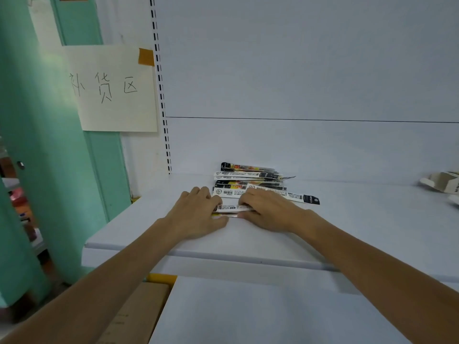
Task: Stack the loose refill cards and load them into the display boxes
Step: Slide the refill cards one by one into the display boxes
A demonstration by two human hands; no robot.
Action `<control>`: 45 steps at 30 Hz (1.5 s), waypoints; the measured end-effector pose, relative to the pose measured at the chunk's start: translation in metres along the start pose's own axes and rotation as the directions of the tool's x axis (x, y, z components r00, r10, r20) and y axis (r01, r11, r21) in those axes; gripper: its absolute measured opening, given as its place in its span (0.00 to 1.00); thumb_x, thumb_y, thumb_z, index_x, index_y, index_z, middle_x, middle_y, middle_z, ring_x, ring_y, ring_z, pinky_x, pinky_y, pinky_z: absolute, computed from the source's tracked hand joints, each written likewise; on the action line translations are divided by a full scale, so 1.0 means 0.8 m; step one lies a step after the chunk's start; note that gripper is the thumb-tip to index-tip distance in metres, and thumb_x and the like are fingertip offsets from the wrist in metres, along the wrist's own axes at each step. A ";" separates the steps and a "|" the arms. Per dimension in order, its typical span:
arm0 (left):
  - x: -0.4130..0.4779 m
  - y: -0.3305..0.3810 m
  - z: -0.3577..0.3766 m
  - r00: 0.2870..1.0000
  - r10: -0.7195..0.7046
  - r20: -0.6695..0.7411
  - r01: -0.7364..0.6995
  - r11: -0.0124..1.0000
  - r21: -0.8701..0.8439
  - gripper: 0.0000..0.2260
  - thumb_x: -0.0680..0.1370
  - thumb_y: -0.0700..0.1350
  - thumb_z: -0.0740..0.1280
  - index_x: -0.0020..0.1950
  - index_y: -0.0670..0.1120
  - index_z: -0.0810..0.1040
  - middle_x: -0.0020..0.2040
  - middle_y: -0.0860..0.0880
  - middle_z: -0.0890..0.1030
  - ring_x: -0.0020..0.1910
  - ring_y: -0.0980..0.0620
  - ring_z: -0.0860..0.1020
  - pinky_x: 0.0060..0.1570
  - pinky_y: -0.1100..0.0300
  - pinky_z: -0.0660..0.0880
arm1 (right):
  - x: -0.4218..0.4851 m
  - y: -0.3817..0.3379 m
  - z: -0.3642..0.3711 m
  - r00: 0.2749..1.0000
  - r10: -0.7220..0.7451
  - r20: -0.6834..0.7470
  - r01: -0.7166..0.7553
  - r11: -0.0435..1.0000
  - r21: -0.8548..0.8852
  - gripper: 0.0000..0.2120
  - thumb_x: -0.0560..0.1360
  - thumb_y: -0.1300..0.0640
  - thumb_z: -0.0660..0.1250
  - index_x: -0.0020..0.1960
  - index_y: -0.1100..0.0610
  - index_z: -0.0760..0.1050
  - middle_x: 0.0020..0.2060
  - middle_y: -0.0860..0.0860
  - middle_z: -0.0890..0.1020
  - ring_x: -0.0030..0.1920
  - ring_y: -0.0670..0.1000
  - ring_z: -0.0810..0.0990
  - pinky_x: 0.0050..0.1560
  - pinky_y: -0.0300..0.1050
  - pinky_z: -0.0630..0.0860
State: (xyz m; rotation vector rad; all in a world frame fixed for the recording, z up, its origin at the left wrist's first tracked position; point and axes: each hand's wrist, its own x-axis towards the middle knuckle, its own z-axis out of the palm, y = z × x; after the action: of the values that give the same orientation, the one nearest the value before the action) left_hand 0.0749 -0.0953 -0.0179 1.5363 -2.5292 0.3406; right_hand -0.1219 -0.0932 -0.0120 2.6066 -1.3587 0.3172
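Both left hand and right hand pinch refill cards on white shelf

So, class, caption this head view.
Left hand and right hand grip refill cards on a white shelf, loose pile behind.

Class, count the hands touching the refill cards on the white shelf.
2. The left hand holds the left end of the near cards; the right hand holds their right end, in front of the loose pile. No others show.
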 end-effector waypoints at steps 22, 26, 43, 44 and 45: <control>0.016 0.069 -0.022 0.991 0.108 0.082 -0.095 0.984 -0.154 0.15 0.81 0.54 0.52 0.62 0.47 0.66 0.59 0.46 0.76 0.54 0.46 0.74 0.44 0.56 0.66 | -0.024 0.013 -0.022 0.785 0.599 -0.160 -0.339 0.630 0.699 0.17 0.77 0.55 0.61 0.41 0.70 0.76 0.28 0.56 0.73 0.25 0.49 0.69 0.26 0.37 0.66; 0.024 0.096 -0.027 0.992 0.125 -0.006 -0.124 0.977 -0.174 0.15 0.80 0.56 0.53 0.60 0.47 0.65 0.52 0.49 0.75 0.52 0.47 0.75 0.44 0.56 0.67 | -0.051 0.043 -0.029 0.757 0.617 -0.214 -0.365 0.672 0.645 0.18 0.75 0.56 0.63 0.35 0.70 0.72 0.27 0.56 0.71 0.29 0.51 0.67 0.31 0.41 0.64; 0.113 0.337 -0.034 0.937 0.255 -0.238 -0.316 0.909 -0.273 0.16 0.78 0.61 0.54 0.62 0.56 0.65 0.44 0.59 0.71 0.42 0.53 0.71 0.41 0.57 0.63 | -0.271 0.221 -0.075 0.910 0.368 -0.189 -0.389 0.917 -0.086 0.04 0.75 0.55 0.58 0.43 0.55 0.67 0.45 0.53 0.79 0.46 0.57 0.76 0.38 0.45 0.63; 0.117 0.363 -0.034 0.925 0.269 -0.268 -0.341 0.898 -0.277 0.16 0.78 0.61 0.53 0.62 0.56 0.64 0.46 0.59 0.71 0.42 0.53 0.72 0.42 0.58 0.63 | -0.289 0.239 -0.083 0.898 0.392 -0.199 -0.406 0.913 -0.033 0.04 0.75 0.56 0.59 0.43 0.55 0.70 0.44 0.53 0.79 0.47 0.57 0.76 0.38 0.46 0.65; 0.123 0.390 -0.034 0.917 0.280 -0.283 -0.361 0.886 -0.293 0.16 0.78 0.60 0.53 0.62 0.56 0.64 0.48 0.58 0.72 0.43 0.52 0.72 0.42 0.58 0.64 | -0.307 0.259 -0.090 0.887 0.415 -0.202 -0.419 0.908 0.026 0.04 0.75 0.56 0.61 0.45 0.55 0.73 0.45 0.53 0.79 0.47 0.56 0.76 0.40 0.47 0.68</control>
State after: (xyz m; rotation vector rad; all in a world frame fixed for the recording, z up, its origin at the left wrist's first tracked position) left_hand -0.2467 -0.0326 -0.0010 0.8928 -2.4844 0.1041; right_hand -0.4368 0.0010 0.0038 2.1680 -1.8233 0.6105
